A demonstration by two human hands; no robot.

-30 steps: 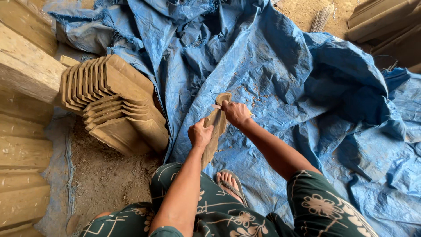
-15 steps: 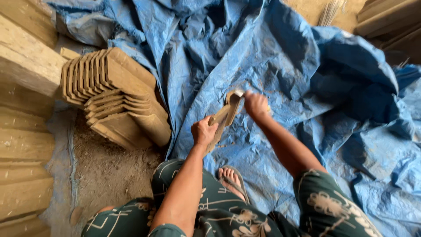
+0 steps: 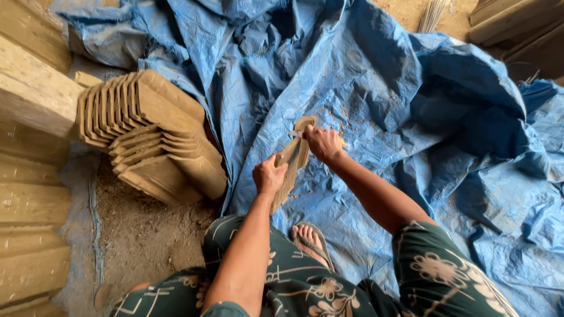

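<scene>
I hold a flat brown clay tile [image 3: 294, 158] edge-up over a blue tarpaulin [image 3: 376, 88]. My left hand [image 3: 268, 176] grips the tile's near end. At the tile's far end my right hand [image 3: 322, 142] is closed, with a small tool that I cannot make out pressed against the edge. Clay crumbs [image 3: 346, 117] lie on the tarpaulin just past the tile. My sandalled foot [image 3: 309, 242] rests on the tarpaulin below the tile.
A stack of similar clay tiles [image 3: 150, 132] leans on bare earth at the left. Long pale moulded pieces [image 3: 32, 199] line the left edge. More stacked pieces [image 3: 517, 29] sit at the top right.
My right hand has shifted slightly along the tile's far end, back towards me. The left hand keeps its grip, and the view has drifted a little.
</scene>
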